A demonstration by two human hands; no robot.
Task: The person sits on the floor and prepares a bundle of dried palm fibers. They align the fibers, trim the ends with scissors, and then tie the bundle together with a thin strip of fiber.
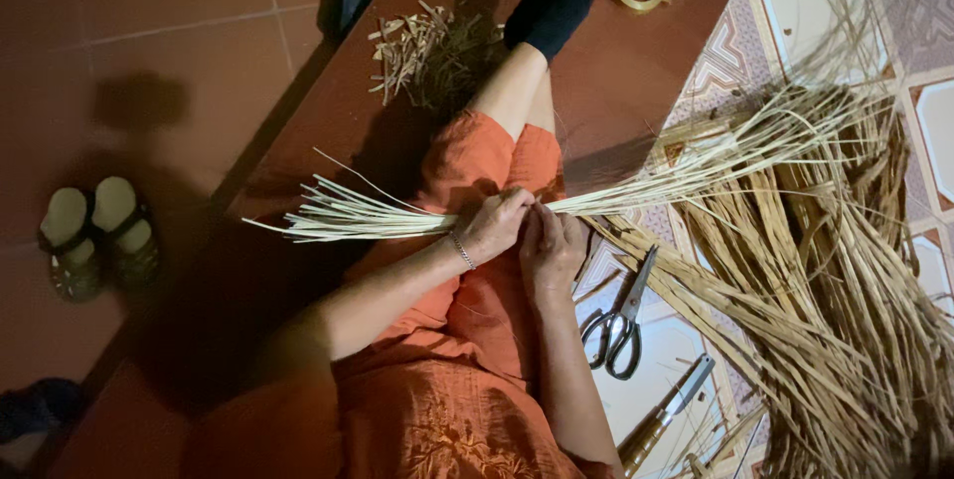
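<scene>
Beyond the bundle of pale split strips point(417, 213), bare red floor point(169, 62) lies open. Scissors point(618, 318) and a wooden-handled knife point(664, 417) lie just beside a big heap of loose strips point(825, 300); sandals point(94, 236) sit well apart. The bundle crosses the lap, thin and cream-coloured. The left hand point(494, 225) and right hand point(550, 248) both close around its middle.

A home craft corner: red-brown tiled floor point(149, 32), patterned floor tiles point(825, 2), heaps of dry straw-coloured reed strips point(835, 280), worn sandals point(94, 236) beside them
</scene>
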